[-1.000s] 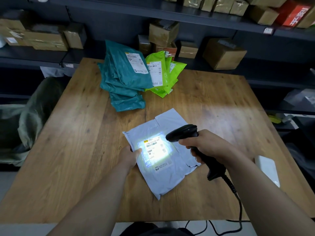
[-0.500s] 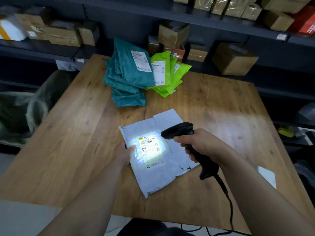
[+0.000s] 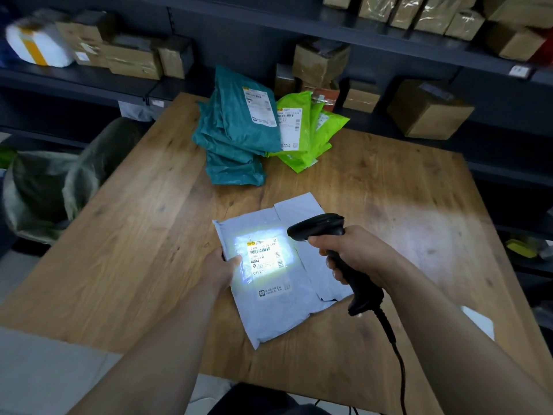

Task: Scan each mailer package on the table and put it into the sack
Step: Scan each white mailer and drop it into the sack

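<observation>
A pale grey mailer lies flat on the wooden table, label up. My left hand grips its left edge, thumb on top beside the label. My right hand holds a black corded scanner by its handle, pointed at the mailer. The scanner's white light falls on the label. A stack of teal mailers and several bright green mailers lie at the table's far side. The grey-green sack stands open left of the table.
Dark shelves behind and to the left carry cardboard boxes. One brown box sits on the lower shelf at the right. A flat white object lies near the table's right front edge. The scanner cable hangs off the front edge.
The view has swung left, bringing more of the sack into sight. My hands hold the mailer and scanner as before. The lit patch sits a little higher on the label.
</observation>
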{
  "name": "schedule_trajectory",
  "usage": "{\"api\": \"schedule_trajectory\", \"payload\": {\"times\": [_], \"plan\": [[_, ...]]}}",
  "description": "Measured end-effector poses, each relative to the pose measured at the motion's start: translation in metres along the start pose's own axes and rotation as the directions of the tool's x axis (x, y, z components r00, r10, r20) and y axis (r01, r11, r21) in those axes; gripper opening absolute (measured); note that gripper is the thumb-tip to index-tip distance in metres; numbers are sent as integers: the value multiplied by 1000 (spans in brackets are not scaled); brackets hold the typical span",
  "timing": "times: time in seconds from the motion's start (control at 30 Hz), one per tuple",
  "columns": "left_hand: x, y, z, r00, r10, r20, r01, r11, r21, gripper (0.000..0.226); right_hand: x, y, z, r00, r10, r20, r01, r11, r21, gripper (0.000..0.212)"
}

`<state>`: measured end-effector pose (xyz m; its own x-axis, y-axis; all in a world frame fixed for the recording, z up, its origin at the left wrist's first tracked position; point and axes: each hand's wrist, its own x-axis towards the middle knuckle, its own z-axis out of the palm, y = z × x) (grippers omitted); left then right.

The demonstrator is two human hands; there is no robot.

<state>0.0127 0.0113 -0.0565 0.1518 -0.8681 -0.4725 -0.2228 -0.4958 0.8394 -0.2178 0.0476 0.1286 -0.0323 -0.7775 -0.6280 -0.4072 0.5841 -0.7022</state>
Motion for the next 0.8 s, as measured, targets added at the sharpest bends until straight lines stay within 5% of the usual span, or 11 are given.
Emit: {"api": "schedule_trajectory", "payload": {"times": [0.17,0.27,0.4,0.8], "plan": [[-8,0,-2,1000,-8,-8,8,1000,-14,28,2,-1,2,996,-85,28,86,996,-25,22],[-13,4,-9,1000,-6,-31,1,989,-146,44,11,-2,11,985,-172,10,171,981,90,20],[-16,29,-45,998,-6,-60,-14,948,-318,32,35,-11,36,974,-222,-35,221,921,320,21],[-21,96,-284,997,39,-71,-69,869,-490,22,69,-112,194,947,-293,134,188,841,508,30]]}}
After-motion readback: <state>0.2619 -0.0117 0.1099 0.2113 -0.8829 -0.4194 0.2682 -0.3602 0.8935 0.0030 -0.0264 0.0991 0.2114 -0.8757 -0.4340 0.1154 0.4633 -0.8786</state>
